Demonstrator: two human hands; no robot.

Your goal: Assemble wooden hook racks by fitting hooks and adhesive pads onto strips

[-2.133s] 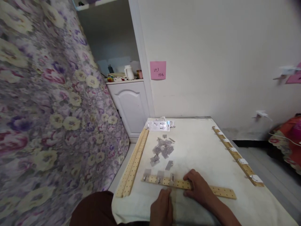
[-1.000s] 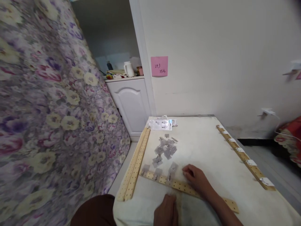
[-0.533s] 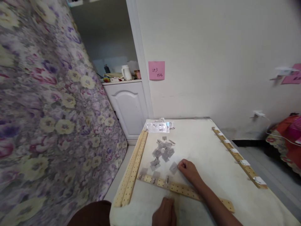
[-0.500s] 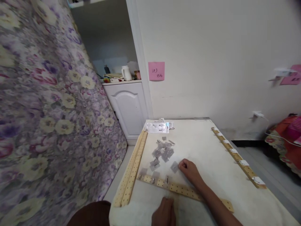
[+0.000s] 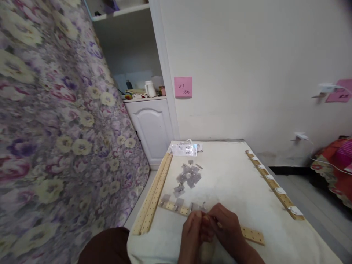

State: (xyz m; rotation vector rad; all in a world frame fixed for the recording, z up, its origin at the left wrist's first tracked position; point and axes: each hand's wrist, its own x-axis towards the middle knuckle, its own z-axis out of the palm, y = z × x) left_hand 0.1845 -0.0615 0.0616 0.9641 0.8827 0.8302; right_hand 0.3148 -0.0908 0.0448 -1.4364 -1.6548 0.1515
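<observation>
Okay, left hand (image 5: 191,228) and right hand (image 5: 227,225) meet at the drilled wooden strip (image 5: 252,234), near side of tabletop (image 5: 225,172); fingers bunched narrow, can't tell what's gripped. Clear pieces (image 5: 179,204) sit along strip's left part; pile of similar pieces (image 5: 190,176) beyond, farther off.

The left hand (image 5: 191,231) and right hand (image 5: 228,227) hide part of the near strip (image 5: 252,234). The right note (image 5: 333,97) is too blurred to read.
</observation>
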